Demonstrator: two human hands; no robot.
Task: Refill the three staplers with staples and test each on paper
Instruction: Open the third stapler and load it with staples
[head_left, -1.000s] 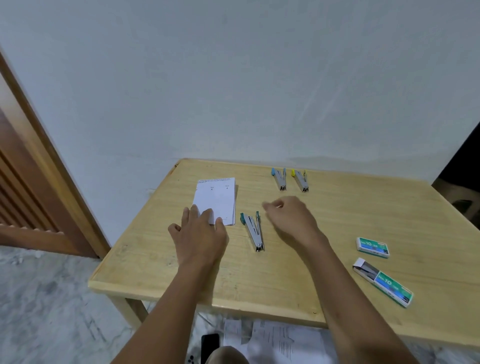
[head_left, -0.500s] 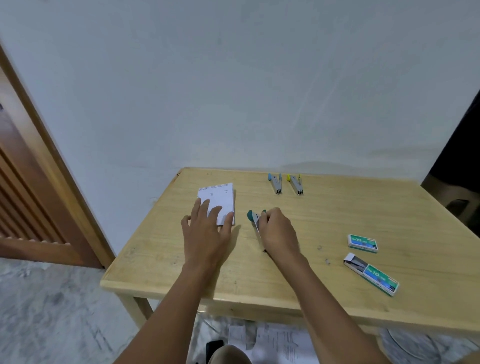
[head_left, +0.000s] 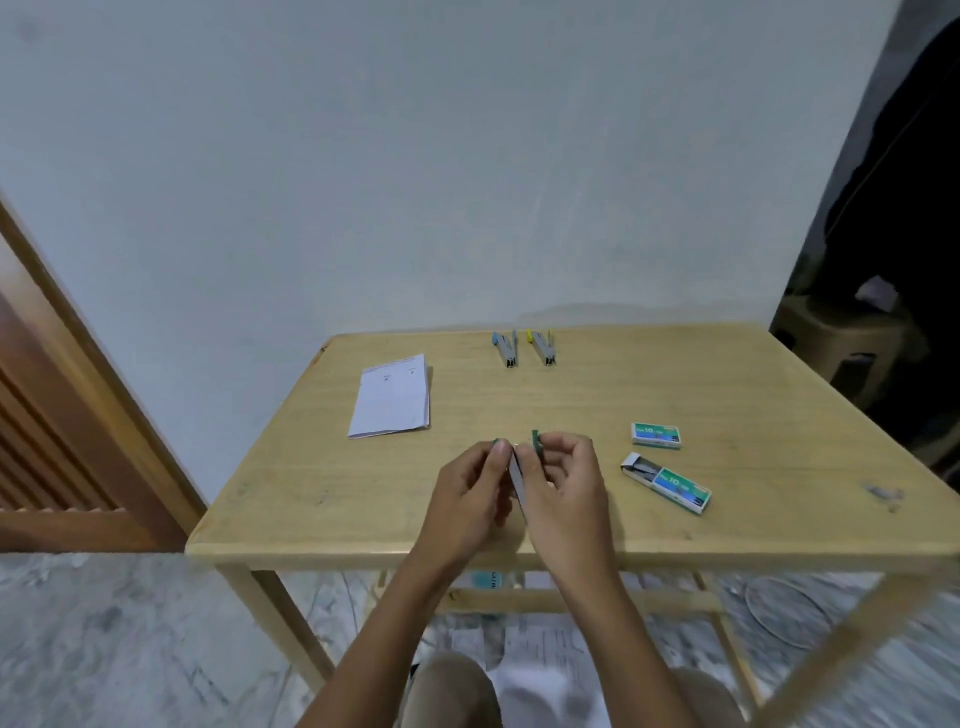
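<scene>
Pale grey wall (head_left: 467, 156) behind, marbled floor (head_left: 104, 623) below, brown wooden door (head_left: 62, 415) at the left edge. Light wood table (head_left: 727, 395) pushed against the wall.

Both hands are up over the near middle of the table. Left hand (head_left: 467, 499) and right hand (head_left: 566, 488) each have a grip closed on the green stapler (head_left: 517, 475), fingers curled round it from either side. Its grey body runs between the hands and two green ends show above the fingertips. Can't tell if it touches the table.

Paper (head_left: 390, 397): folded white sheets, flat, far left of the table, well apart from the hands.

Open staple box (head_left: 667, 483): just right of the right hand, tray slid partly out at its left end, staples visible inside. Closed staple box (head_left: 655, 435): just behind it, flat.

Blue stapler (head_left: 505, 349) and yellow stapler (head_left: 542, 347): side by side near the far edge, not touching, coloured ends toward the wall.

Loose printed sheets (head_left: 545, 639) on the floor under the table.
</scene>
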